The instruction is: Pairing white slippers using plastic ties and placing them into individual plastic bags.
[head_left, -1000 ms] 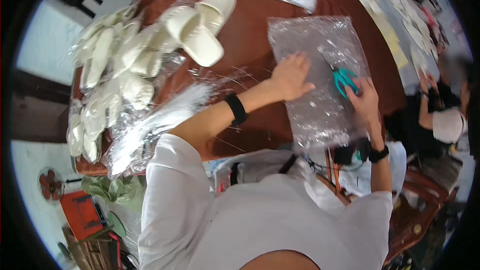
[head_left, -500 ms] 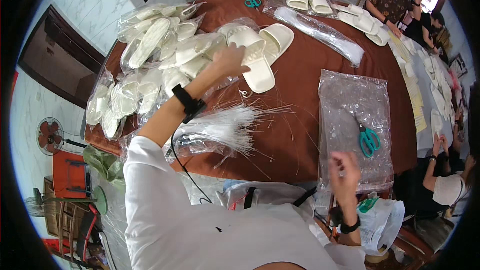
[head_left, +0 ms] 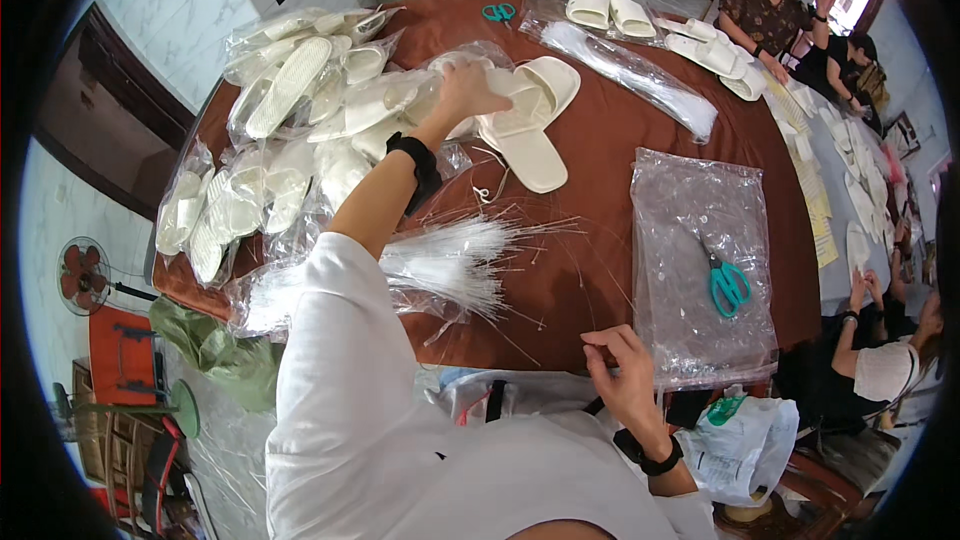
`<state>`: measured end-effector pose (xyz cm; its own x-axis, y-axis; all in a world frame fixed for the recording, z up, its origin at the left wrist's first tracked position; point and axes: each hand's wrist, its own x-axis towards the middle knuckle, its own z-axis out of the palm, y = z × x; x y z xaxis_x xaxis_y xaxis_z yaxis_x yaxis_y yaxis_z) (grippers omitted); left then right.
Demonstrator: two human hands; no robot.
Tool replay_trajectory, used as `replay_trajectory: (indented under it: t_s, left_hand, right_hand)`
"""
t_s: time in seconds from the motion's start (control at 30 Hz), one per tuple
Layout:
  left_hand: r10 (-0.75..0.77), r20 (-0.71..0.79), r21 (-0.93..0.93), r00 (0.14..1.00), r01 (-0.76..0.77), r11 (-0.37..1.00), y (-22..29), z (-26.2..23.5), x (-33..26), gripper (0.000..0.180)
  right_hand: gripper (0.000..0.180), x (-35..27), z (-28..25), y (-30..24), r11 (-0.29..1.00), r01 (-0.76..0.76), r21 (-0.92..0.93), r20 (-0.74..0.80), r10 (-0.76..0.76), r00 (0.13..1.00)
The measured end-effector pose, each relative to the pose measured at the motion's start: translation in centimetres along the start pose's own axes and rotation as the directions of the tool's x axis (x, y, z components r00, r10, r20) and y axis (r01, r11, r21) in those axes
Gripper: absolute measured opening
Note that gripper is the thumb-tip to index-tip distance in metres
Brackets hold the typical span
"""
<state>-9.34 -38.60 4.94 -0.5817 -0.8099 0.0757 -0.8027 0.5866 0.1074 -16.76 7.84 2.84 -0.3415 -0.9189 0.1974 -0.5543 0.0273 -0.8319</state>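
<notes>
My left hand (head_left: 468,92) reaches across the table onto a clear-bagged cream slipper (head_left: 470,55) at the right edge of a pile. Its thumb is spread out to the right and the fingertips are partly hidden by the plastic. Beside it lies a loose pair of cream slippers (head_left: 535,155), one overlapping the other. Close to the table's front edge is my right hand (head_left: 622,375), fingers loosely bent and apart from the thumb, with nothing visible in it. A bundle of thin white plastic ties (head_left: 450,260) lies below my left forearm, some strands loose.
Teal scissors (head_left: 729,288) rest on flat clear bags (head_left: 700,200) at the right. More bagged slippers (head_left: 285,190) fill the left side. A second bundle of ties (head_left: 630,75), small scissors (head_left: 498,12) and slippers (head_left: 715,52) lie farther back. Other people sit around nearby tables.
My left hand has moved up and left, off the loose slippers and onto the bagged one. The front slipper's toe has swung right. My right hand has moved left along the table edge.
</notes>
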Motion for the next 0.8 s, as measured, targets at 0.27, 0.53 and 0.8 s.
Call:
replay_trajectory:
  t_s: [0.27,0.53,0.8]
  left_hand:
    - [0.084,-0.510,-0.142,0.856,-0.180,0.973,8.1,-8.3,-6.1,0.086]
    - [0.259,-0.443,-0.209,0.858,-0.380,0.901,10.6,-14.3,-16.0,0.081]
    - [0.277,-0.506,-0.277,0.817,-0.458,0.845,9.3,-14.3,-20.7,0.070]
  right_hand:
    - [0.021,1.6,-1.1,-0.1,0.994,-0.061,0.089,-0.018,0.063,0.998]
    - [0.045,4.2,0.9,6.3,0.987,0.071,0.141,-0.099,-0.057,0.993]
    - [0.046,6.3,0.9,6.3,0.969,0.071,-0.238,-0.114,-0.101,0.988]
